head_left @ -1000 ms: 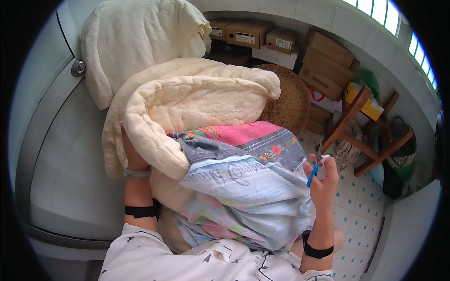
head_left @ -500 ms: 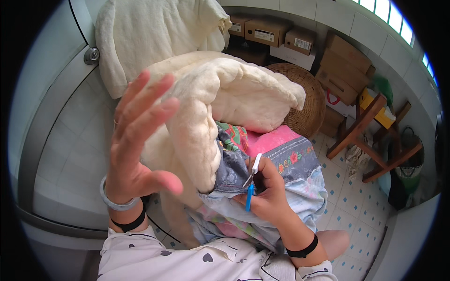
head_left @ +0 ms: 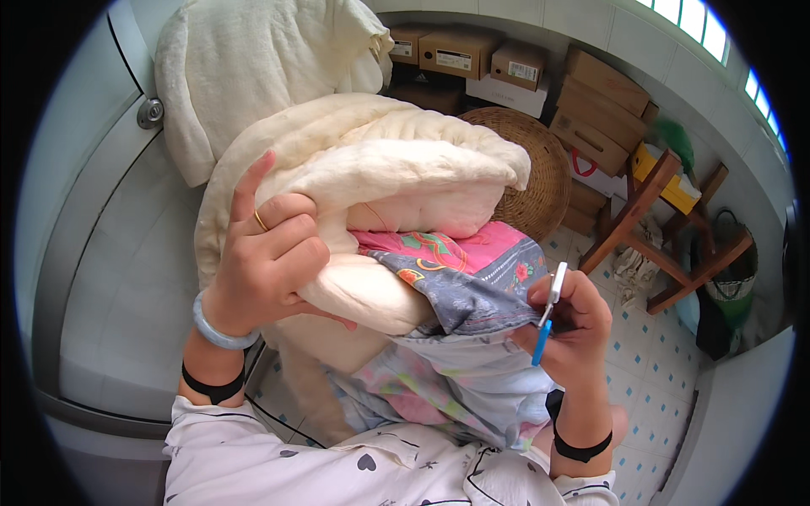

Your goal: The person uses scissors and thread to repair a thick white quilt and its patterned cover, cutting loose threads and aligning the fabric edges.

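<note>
A thick cream quilt filling [head_left: 371, 181] lies folded in front of me. My left hand [head_left: 270, 266] is closed on its near fold, index finger stretched out. A patterned quilt cover [head_left: 485, 299], pink, grey and flowered with a pale underside, drapes over my lap. My right hand [head_left: 578, 325] holds small snips [head_left: 550, 308] with a white and a blue handle. Those fingers also pinch the cover's grey edge, drawing it taut to the right. Part of the cover goes in under the filling, and its far end is hidden there.
Behind the filling are a round wicker basket [head_left: 540, 181] and stacked cardboard boxes [head_left: 451, 52]. A wooden stool [head_left: 633, 228] lies tipped on the tiled floor [head_left: 633, 363] at right. At left stands a door with a round knob [head_left: 150, 113]. More cream wadding [head_left: 261, 51] hangs behind.
My left hand has come down from the air, closing on the filling. My right hand has moved right with the snips, pulling the cover's edge along. The filling's near fold has been pushed over.
</note>
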The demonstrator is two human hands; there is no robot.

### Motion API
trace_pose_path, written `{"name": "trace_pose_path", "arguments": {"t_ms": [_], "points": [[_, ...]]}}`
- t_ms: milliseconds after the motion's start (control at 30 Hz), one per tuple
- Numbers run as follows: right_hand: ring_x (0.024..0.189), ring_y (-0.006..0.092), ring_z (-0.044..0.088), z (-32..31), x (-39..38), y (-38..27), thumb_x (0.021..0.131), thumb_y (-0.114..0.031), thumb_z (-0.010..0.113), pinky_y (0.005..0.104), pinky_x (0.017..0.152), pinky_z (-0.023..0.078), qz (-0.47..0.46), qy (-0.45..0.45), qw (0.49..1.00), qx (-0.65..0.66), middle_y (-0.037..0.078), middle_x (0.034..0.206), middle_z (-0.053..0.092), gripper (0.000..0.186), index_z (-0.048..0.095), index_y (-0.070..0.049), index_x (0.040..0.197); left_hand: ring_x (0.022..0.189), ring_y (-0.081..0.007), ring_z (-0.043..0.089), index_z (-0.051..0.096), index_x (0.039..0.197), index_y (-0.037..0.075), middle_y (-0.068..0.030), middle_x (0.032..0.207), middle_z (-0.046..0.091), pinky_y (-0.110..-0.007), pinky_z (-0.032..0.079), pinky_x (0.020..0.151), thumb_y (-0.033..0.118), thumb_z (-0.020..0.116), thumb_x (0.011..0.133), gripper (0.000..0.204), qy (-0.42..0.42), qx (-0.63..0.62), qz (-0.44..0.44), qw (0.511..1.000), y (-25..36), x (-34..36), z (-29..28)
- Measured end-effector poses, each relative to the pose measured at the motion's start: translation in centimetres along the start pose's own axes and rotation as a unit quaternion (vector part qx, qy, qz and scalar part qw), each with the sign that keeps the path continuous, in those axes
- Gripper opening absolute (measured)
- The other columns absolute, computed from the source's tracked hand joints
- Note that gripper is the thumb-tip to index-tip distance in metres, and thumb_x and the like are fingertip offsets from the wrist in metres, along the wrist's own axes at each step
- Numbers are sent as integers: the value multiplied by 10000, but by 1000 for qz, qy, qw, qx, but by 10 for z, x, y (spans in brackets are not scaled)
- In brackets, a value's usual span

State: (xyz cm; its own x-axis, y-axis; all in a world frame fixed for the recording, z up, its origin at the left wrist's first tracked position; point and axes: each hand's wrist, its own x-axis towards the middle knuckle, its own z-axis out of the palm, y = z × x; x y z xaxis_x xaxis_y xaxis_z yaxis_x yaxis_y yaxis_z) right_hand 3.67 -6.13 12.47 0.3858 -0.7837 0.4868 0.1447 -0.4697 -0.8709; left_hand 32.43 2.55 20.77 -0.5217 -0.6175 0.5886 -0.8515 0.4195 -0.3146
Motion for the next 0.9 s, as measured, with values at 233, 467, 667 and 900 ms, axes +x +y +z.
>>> {"name": "trace_pose_path", "arguments": {"t_ms": [233,467,667,900], "points": [[735,49,544,-33,14,20,648,-166,869,216,662,445,145,-146,967,150,77,910,647,417,499,-61,808,776,-191,568,472,587,88,-9,632,484,-553,245,1106,287,740,636,337,42,-75,-32,996,17,-8,4],[756,69,531,53,79,11,727,-123,808,233,645,458,-29,-212,974,-68,21,769,589,309,573,-15,897,826,-170,559,480,606,90,3,679,490,-539,296,1089,110,640,612,162,41,-97,-10,994,21,-10,4],[664,23,515,101,77,31,735,-41,767,192,562,454,68,-183,978,79,-14,709,569,236,540,2,783,829,-185,565,508,660,93,-1,695,493,-539,308,1076,198,649,636,178,37,-107,-36,993,17,-17,10],[773,134,640,72,90,16,727,41,701,256,683,519,125,-218,934,253,90,779,646,186,525,-19,742,825,-191,565,515,650,89,-6,697,500,-520,361,1046,148,631,623,133,42,-119,-29,992,9,-21,15]]}}
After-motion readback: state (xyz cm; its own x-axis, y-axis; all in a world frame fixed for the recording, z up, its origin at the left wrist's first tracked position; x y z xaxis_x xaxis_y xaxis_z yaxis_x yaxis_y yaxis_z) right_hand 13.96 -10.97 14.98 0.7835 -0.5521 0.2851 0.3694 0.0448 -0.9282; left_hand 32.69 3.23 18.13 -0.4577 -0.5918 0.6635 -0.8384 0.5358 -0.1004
